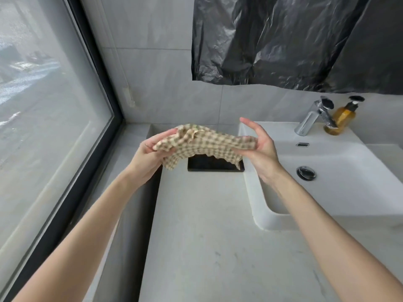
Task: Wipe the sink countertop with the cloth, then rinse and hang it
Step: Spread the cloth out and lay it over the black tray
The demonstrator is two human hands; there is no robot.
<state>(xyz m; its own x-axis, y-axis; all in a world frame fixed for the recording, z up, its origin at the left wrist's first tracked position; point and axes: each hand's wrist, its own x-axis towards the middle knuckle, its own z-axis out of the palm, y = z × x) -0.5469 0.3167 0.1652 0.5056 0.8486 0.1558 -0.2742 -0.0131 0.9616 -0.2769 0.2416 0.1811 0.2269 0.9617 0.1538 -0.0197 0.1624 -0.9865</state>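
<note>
A beige and green checked cloth (202, 147) is stretched in the air between my two hands, above the pale stone countertop (200, 232). My left hand (150, 159) grips its bunched left end. My right hand (258, 144) pinches the right end with thumb and lower fingers while its forefinger points up. The white sink basin (340, 177) lies to the right, with a round drain (306, 172) and a chrome tap (314, 115) at its back.
A black rectangular tray (212, 165) sits on the counter under the cloth. An amber pump bottle (343, 118) stands beside the tap. Black plastic sheeting (283, 40) hangs on the tiled wall. A large window (43, 105) with a dark frame runs along the left.
</note>
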